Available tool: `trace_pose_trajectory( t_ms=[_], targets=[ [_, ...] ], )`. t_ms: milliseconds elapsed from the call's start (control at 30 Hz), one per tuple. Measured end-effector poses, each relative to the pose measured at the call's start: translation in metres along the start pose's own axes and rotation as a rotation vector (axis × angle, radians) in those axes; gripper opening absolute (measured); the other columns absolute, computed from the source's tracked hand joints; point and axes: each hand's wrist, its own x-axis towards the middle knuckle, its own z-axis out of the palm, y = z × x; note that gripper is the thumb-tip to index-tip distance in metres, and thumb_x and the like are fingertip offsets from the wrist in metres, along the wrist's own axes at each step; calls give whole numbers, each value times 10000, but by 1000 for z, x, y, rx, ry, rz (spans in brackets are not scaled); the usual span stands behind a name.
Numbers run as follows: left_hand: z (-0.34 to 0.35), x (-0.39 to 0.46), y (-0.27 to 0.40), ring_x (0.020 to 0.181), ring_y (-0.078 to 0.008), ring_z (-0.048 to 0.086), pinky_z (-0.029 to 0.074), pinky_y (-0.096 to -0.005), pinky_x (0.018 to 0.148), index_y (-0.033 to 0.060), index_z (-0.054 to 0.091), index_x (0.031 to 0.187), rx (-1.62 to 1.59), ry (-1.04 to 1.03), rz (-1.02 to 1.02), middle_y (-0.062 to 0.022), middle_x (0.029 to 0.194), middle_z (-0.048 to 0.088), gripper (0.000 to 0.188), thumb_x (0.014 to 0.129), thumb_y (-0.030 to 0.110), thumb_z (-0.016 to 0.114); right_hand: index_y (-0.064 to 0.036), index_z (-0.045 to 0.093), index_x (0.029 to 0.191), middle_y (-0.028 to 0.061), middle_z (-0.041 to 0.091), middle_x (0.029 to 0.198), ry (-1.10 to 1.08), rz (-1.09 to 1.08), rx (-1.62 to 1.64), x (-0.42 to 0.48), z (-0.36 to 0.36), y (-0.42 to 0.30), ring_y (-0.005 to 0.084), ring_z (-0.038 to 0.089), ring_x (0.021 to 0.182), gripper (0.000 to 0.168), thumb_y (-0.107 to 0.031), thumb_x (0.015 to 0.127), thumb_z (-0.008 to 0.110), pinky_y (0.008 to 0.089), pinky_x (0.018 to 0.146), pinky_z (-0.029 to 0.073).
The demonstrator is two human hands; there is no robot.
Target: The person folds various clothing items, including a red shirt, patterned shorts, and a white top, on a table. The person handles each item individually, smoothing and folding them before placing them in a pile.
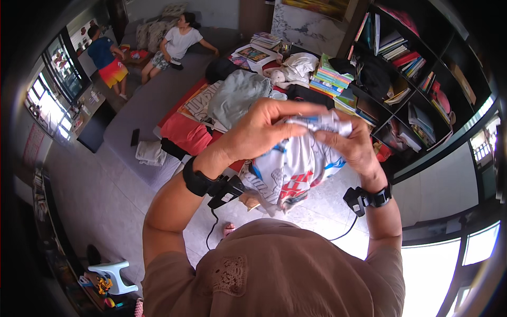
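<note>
A white printed garment [299,166] with red and blue markings hangs down from both my hands in front of my chest. My left hand [263,128] grips its upper edge, thumb on the near side. Pinching the same bunched edge from the other side is my right hand [352,144]. The lower part of the cloth droops in loose folds above the floor. Just beyond it, a grey-green garment [237,97] and a coral-red folded cloth [186,134] lie on the cluttered table. Some fingertips are hidden behind the fabric.
A stack of books [330,79] and a white cloth [299,67] occupy the table's far side. Black shelving [429,59] stands at the right. On the grey sofa [130,115] lie a phone [135,137] and folded white cloth [151,153]. Two people are farther back. A light-blue stool [115,275] is lower left.
</note>
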Motion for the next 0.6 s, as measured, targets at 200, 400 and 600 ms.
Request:
trace_pose_trajectory(
  t_ms=[200, 400, 600],
  targets=[
    [0, -17, -19, 849, -71, 609, 515, -228, 770, 19, 490, 1400, 14, 118, -119, -15, 1001, 655, 568, 859, -10, 662, 22, 710, 919, -2, 685, 754, 96, -19, -312, 9, 11, -37, 24, 554, 667, 121, -90, 874, 725, 223, 588, 466],
    [-7, -22, -59, 820, -101, 624, 522, -267, 740, -57, 640, 1097, 279, 35, -279, -46, 963, 672, 274, 852, 52, 696, 28, 723, 919, 10, 692, 752, 41, -102, -209, 5, 6, -54, 18, 551, 664, 107, -60, 858, 733, 209, 588, 464],
    [-26, -31, -71, 816, -133, 657, 523, -284, 722, -67, 671, 983, 241, 254, -168, -102, 919, 706, 189, 896, 99, 648, 21, 720, 1021, 27, 714, 830, 108, -81, -122, -3, -18, -45, 29, 587, 718, 214, -53, 826, 769, 217, 636, 504]
  ],
)
